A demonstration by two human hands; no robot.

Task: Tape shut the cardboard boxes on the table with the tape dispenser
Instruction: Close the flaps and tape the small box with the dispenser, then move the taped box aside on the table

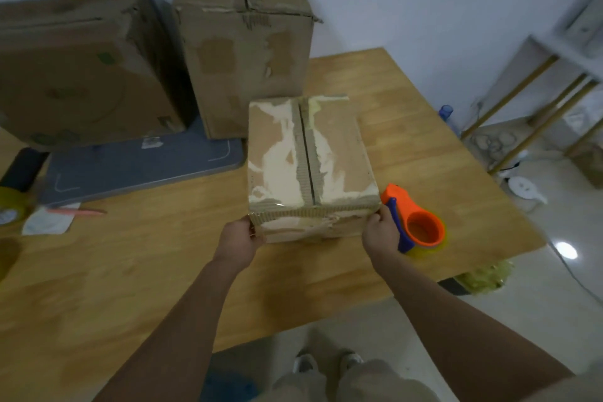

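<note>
A small worn cardboard box (pixel 329 147) stands on the wooden table (pixel 163 264), flaps closed with a seam down its top. My left hand (pixel 239 240) presses on the box's near left corner, fingers on a strip of clear tape along the near top edge. My right hand (pixel 380 233) grips the orange and blue tape dispenser (pixel 419 225) at the near right corner. Two bigger boxes stand behind: one tall (pixel 248 52), one at the left (pixel 78 72).
A grey flat board (pixel 140 166) lies under the big boxes. A yellow tape roll (pixel 9 209), a white packet (pixel 49 222) and a pink pen (pixel 78 211) lie at the left. The table's right edge drops to a floor with a shelf frame (pixel 528 101).
</note>
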